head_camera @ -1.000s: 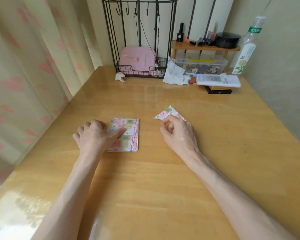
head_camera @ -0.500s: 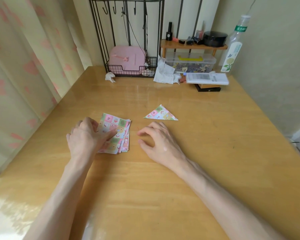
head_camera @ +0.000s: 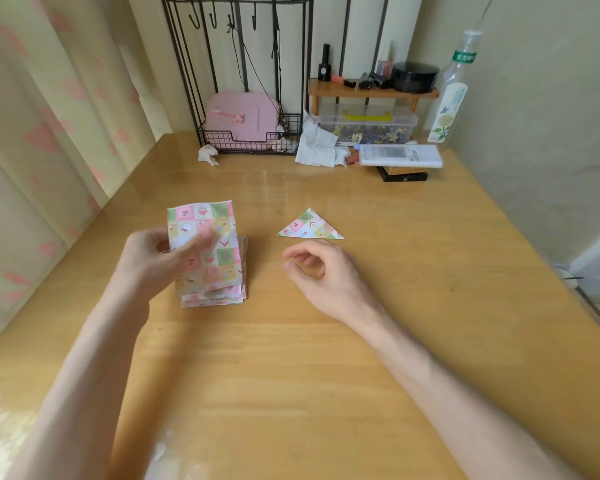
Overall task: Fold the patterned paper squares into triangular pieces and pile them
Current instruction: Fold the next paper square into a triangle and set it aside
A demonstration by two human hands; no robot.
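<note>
Left hand [head_camera: 146,261] has fingers and thumb closed on one pink-and-green patterned paper square [head_camera: 205,220], gripping near its left edge; blur hides the exact finger placement. Sheet is held up off the glossy yellow wooden table [head_camera: 291,375], printed face toward the person, bottom edge hanging just over the flat stack of matching patterned paper squares [head_camera: 215,298]. It looks unfolded and slightly wavy. Right hand [head_camera: 329,275] is empty, fingers loosely curled, low over the table; can't tell if it touches the surface. Key geometry: the raised sheet lies to the left of the right hand with bare table between them, and its free right edge and right corners face that hand. So the right hand is the one placed to take a free corner, my read. One folded patterned paper triangle [head_camera: 309,227] lies flat just beyond the right hand, not touching it, long edge running left-right on the near side, apex pointing toward the back of the table. Right hand is nearer to it; left is well apart. Judgement: the step in hand is pick-up of the next sheet, fold not begun. Early in the job: one piece done, stack thick. Next move needs the sheet brought toward centre and corners matched before creasing.
</note>
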